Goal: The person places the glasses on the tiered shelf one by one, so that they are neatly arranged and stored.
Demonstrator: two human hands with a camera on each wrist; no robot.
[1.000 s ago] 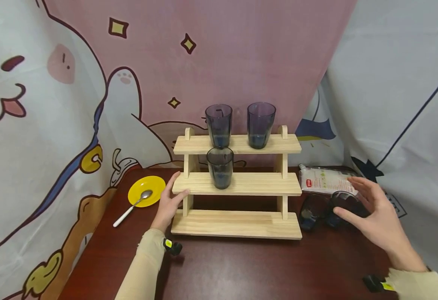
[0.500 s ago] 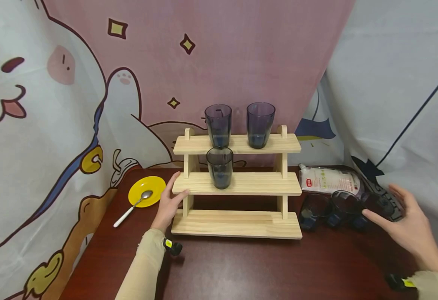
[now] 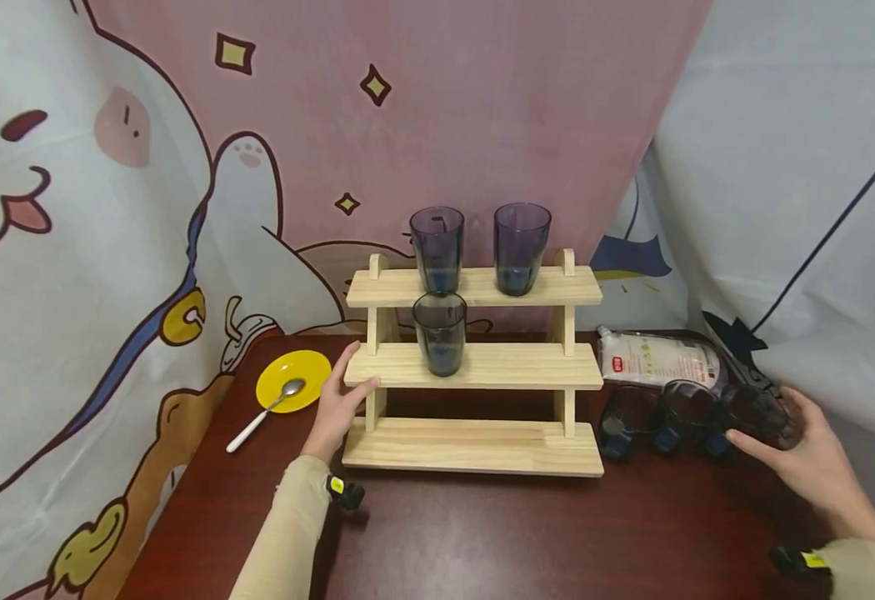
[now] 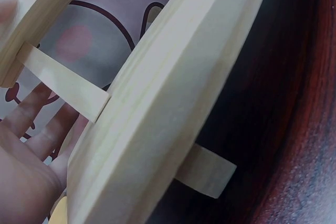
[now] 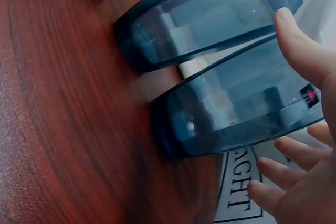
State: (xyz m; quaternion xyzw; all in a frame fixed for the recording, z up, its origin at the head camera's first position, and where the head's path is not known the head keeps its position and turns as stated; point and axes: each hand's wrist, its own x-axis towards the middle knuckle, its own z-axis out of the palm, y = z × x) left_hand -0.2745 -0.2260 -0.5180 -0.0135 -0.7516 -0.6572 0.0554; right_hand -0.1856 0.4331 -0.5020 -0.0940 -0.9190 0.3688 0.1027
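A three-tier wooden display stand stands mid-table. My left hand grips the left end of its middle shelf, thumb at the front edge and fingers behind; the left wrist view shows the thumb on the board. Two tinted drinking glasses stand on the top shelf, a left one and a right one; another glass is on the middle shelf. Three more stand in a row on the table at right. My right hand is spread around the rightmost glass, thumb near its rim and fingers extended on the far side.
A yellow plate holds a white-handled spoon left of the stand. Behind the table glasses lies a white plastic package. Patterned cloth hangs behind and at both sides of the dark red table.
My right hand has moved right, past the middle table glass, then slightly back left around the rightmost one. My left hand stays on the stand.
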